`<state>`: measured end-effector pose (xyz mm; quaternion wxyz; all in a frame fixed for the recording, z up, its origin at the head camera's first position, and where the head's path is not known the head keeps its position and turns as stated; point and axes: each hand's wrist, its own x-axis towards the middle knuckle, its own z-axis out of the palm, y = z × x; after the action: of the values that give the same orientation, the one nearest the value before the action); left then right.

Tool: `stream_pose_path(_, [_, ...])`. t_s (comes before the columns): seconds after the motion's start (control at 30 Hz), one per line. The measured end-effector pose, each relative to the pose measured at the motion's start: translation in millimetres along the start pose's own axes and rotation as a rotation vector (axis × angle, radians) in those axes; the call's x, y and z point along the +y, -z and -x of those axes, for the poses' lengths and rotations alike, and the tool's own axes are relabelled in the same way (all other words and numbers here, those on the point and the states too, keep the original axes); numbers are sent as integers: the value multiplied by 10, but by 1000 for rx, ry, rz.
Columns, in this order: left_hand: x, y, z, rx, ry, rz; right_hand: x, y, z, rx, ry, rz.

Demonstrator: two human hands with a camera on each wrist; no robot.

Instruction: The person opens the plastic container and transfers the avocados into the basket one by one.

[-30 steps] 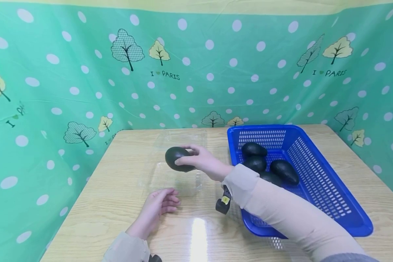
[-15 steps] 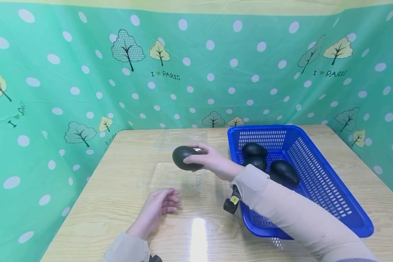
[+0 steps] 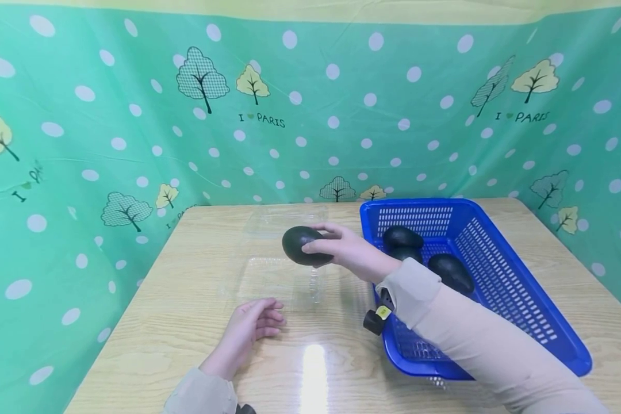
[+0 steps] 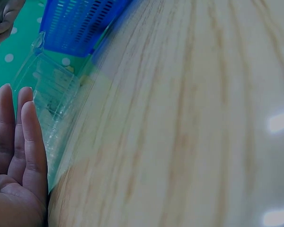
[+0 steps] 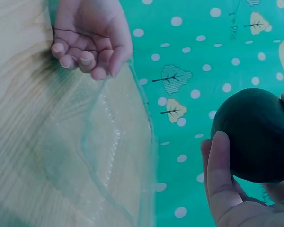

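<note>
A dark avocado point(image 3: 297, 244) is held by my right hand point(image 3: 341, 247), its thumb and fingers curled round it. In the head view it overlaps the right part of a clear plastic clamshell box point(image 3: 269, 282) on the table. The right wrist view shows the same avocado point(image 5: 253, 135) raised against the curtain. My left hand point(image 3: 256, 322) rests near the front of the box, fingers relaxed and holding nothing. In the left wrist view the left hand's fingers point(image 4: 34, 137) stretch out beside the box point(image 4: 57, 90).
A blue perforated basket point(image 3: 512, 276) stands on the right of the wooden table point(image 3: 150, 345), under my right forearm. Several avocados point(image 3: 450, 273) lie in it. The box's raised lid point(image 3: 284, 221) is at the back. A green dotted curtain point(image 3: 310, 115) closes off the rear.
My right hand has moved to the right with the avocado, from over the middle of the box toward the basket. The left hand has stayed put.
</note>
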<state>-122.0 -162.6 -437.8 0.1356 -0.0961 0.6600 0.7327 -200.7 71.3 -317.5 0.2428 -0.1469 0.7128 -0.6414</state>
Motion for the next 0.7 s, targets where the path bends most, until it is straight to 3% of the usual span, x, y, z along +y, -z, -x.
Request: stream_pose_path(0.7, [-4, 6, 11, -9, 1, -9, -65, 289, 172, -9, 69, -20])
